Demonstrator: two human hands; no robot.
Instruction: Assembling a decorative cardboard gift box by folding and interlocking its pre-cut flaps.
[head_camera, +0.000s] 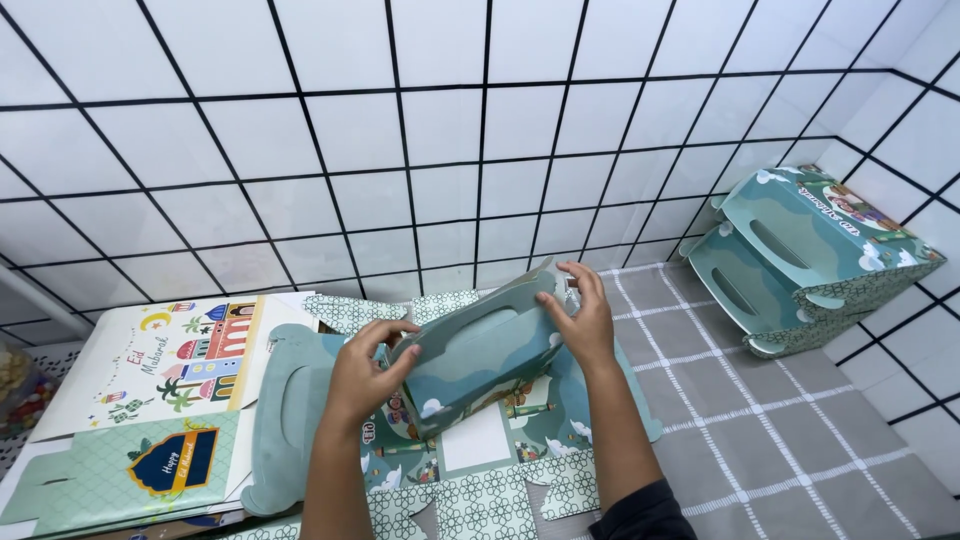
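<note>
From the head camera, you are looking down at a table (800, 440) covered with a grey checked cloth, set against a white tiled wall (400, 150) with dark grout lines. Both your hands are on a teal printed cardboard gift box (470, 355) that is partly folded up, lying in the middle just in front of you. Your left hand (362, 372) grips the box's left end, fingers curled over the upper edge, thumb on the near face. Your right hand (582, 320) presses on the right end, fingers spread over the raised flap with the handle cut-out. The box's unfolded flaps (480, 500) lie flat on the cloth below it, showing a green-and-white lattice pattern.

To your left, touching the box's flaps, lies a stack of flat, unfolded box blanks (150, 420), the top ones cream and pale green with colourful prints. At the far right, against the wall, sit finished teal boxes (810, 255) with handle slots, leaning together, well apart from your hands.
</note>
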